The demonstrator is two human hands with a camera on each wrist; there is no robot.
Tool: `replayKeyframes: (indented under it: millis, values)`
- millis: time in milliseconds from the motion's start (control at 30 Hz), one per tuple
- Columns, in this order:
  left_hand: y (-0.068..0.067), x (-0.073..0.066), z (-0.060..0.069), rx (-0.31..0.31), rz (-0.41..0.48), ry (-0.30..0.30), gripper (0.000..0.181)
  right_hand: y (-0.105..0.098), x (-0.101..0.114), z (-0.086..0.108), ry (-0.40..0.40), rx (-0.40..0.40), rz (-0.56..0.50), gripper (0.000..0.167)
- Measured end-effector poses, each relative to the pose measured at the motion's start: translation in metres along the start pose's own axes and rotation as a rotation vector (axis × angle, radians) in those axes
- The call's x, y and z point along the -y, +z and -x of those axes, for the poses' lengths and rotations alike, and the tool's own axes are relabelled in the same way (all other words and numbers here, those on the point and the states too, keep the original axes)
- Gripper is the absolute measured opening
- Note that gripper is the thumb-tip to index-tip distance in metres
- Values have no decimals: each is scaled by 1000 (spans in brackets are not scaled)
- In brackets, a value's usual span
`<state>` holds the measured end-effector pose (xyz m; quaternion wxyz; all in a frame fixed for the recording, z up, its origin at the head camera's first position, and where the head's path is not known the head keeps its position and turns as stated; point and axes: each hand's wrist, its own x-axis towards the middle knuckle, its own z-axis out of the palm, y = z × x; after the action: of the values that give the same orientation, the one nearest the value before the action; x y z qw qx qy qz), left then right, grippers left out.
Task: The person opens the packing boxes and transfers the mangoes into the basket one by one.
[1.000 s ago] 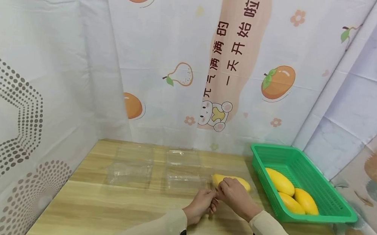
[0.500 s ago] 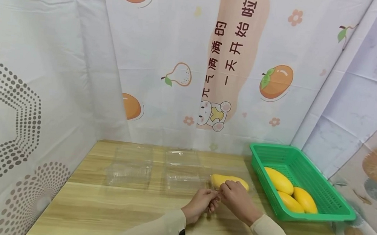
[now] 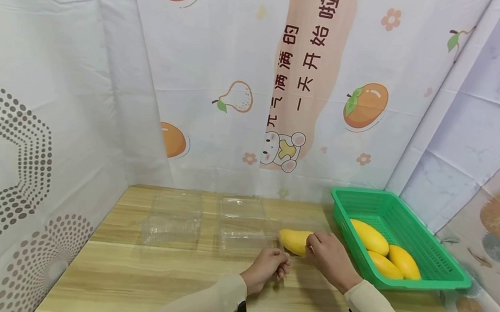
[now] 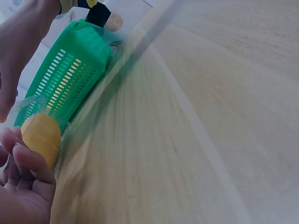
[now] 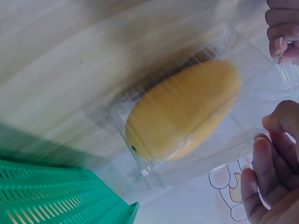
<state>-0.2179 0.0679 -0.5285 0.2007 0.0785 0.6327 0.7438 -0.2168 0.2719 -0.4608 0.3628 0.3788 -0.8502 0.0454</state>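
Note:
A yellow mango (image 3: 294, 241) lies on its side in a clear plastic clamshell box (image 5: 198, 171), near the green basket. My right hand (image 3: 332, 261) is at the box's right front, covering part of the mango in the head view. Thumb and fingertips of that hand (image 5: 276, 163) pinch the thin clear edge of the box in the right wrist view. Just left of the mango, my left hand (image 3: 265, 269) is low over the table, fingers loosely curled, apart from the right hand. Nothing shows between its fingers (image 4: 35, 165).
Two more clear plastic boxes, one in the middle (image 3: 243, 225) and one at the left (image 3: 173, 224), stand with lids up. A green basket (image 3: 427, 288) holding several mangoes (image 3: 404, 263) is at the right. A printed curtain (image 3: 215, 137) hangs behind the table.
My hands were together at the front of the box. The right hand has moved right along the box, uncovering the mango's left part; the left hand has stayed nearly in place.

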Motion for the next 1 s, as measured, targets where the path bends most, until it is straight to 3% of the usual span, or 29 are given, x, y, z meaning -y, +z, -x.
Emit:
replayKeyframes:
  millis: [133,233,400,667,800,1000]
  values:
    - [1,-1,0,-14,-5,3,24,-9,-8,-8,10,-5,-25,11]
    - [2,1,2,-19,-3,-9,23,-15,-14,-17,29,-19,-32,10]
    - [5,4,5,-24,16,-8,22,-19,-21,-34,56,-35,-13,21]
    - [9,5,7,-34,29,10,23,-11,-31,-51,104,-45,-28,17]
    - [9,6,8,-28,22,18,24,-6,-35,-59,127,-47,-29,24]
    - [10,5,9,-27,17,13,25,0,-41,-67,185,5,-36,38]
